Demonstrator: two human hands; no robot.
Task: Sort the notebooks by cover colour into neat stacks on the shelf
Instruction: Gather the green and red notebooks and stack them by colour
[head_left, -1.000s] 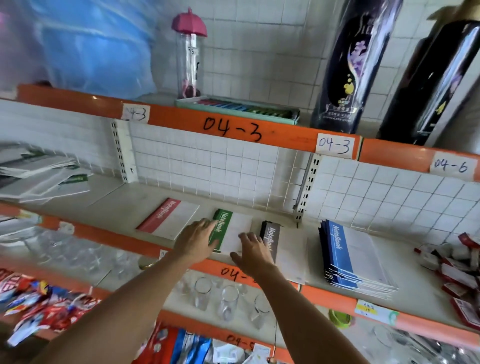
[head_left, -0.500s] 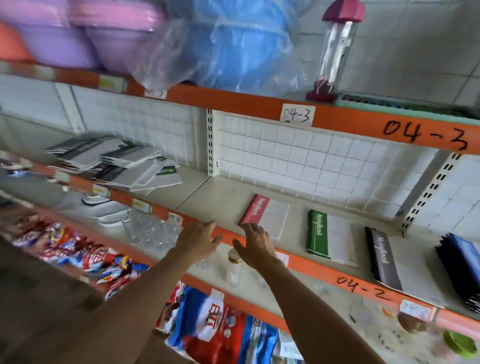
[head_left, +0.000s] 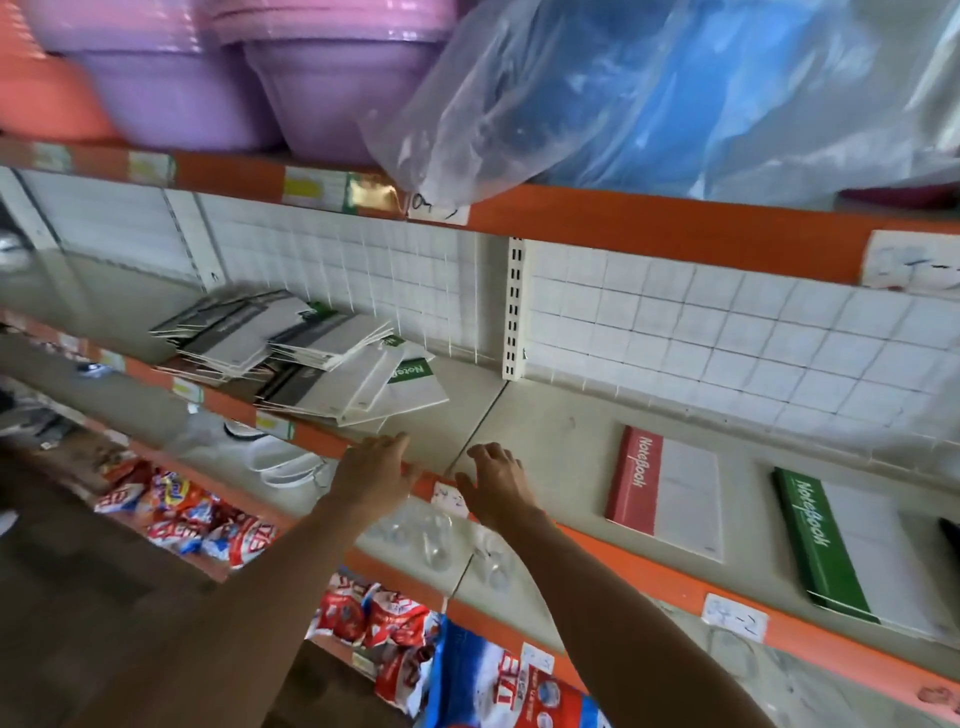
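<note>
- The left hand (head_left: 371, 475) reaches over the orange front edge of the shelf (head_left: 561, 436), its fingers (head_left: 387, 442) stretched out loosely and holding nothing; the tips lie just short of the untidy pile.
- The right hand (head_left: 496, 486) hovers beside it at the same edge, fingers slightly bent and spread, also holding nothing (I cannot tell whether it touches the shelf).
- Just beyond the left hand lies the mixed pile of notebooks (head_left: 306, 358), fanned and overlapping, grey and green covers showing, one green-striped book on top at the near right.
- To the right of the hands, well apart from the pile, a red notebook (head_left: 667, 491) lies flat and alone on the shelf.
- Further right lies a green notebook (head_left: 852, 545), also flat, beside the red one but not touching it.
- Above, the upper shelf carries purple basins (head_left: 218, 78) and a blue thing in a clear plastic bag (head_left: 675, 93).
- Below, clear glasses (head_left: 436, 540) stand on the next shelf, with red snack packets (head_left: 208, 519) lower down.
</note>
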